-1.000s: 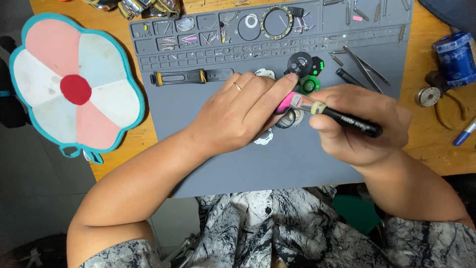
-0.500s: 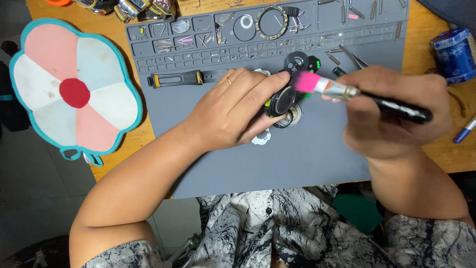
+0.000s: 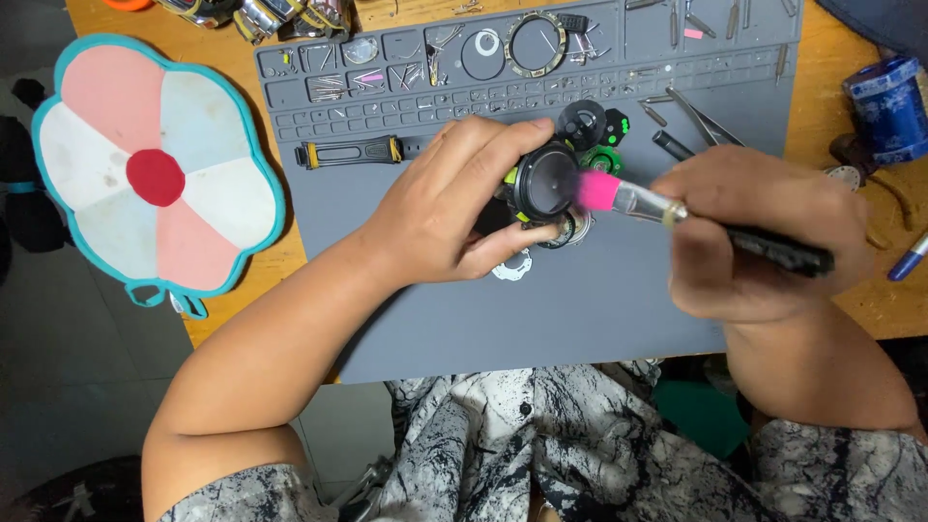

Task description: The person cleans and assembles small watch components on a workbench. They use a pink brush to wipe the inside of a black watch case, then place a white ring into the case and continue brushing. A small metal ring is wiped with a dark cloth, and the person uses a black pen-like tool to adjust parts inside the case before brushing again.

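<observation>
1. Left hand [image 3: 454,208]: fingers curled and closed around a round black watch case [image 3: 543,181] with yellow-green trim. Thumb below, index and other fingers over the top edge. Case is lifted off the mat and tilted so its dark flat face turns toward the right hand.
2. Right hand [image 3: 764,237]: clenched around the black handle of a small brush [image 3: 667,211]. Handle runs out past the knuckles to the right; metal ferrule and pink bristle tip point left.
3. Pink bristle tip sits against the right edge of the watch case face; the tip is blurred, so exact contact cannot be told.
4. Both hands are held above the grey work mat [image 3: 580,319], which lies on the wooden bench [image 3: 822,87].
5. On the mat just under and beside the case: a silver toothed ring [image 3: 512,268], a round metal part partly hidden by the fingers, a black round part [image 3: 582,122] and a green part [image 3: 604,158].
6. Black strap piece with yellow ends [image 3: 350,152] lies left of the left hand, apart from it.
7. Tweezers [image 3: 706,121] lie on the mat above the right hand.
8. Flower-shaped pad [image 3: 155,174], pink and pale blue with a teal border, lies at the bench's left edge.
</observation>
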